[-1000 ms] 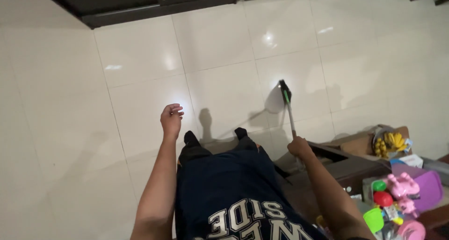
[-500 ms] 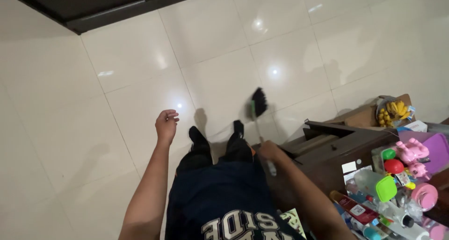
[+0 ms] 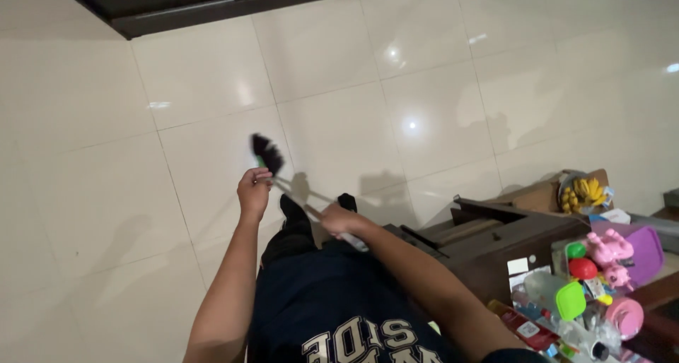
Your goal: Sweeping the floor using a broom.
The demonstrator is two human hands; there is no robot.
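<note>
I stand on a glossy white tiled floor (image 3: 339, 101) and look down at my legs. My right hand (image 3: 338, 219) grips the pale handle of a small broom (image 3: 267, 153) with dark bristles and a green collar. The broom head points to the upper left, just above the floor. My left hand (image 3: 254, 191) is raised with fingers loosely curled, right next to the broom's neck; whether it touches the handle I cannot tell.
A dark wooden table (image 3: 488, 236) stands at my right, crowded with plastic toys (image 3: 612, 253), bottles and containers. A cardboard box with a bunch of bananas (image 3: 583, 193) sits behind it. Dark furniture (image 3: 212, 6) runs along the top edge.
My right hand has swung the broom from the right of my feet across to the left, its head now beside my left hand. My left hand has stayed about where it was.
</note>
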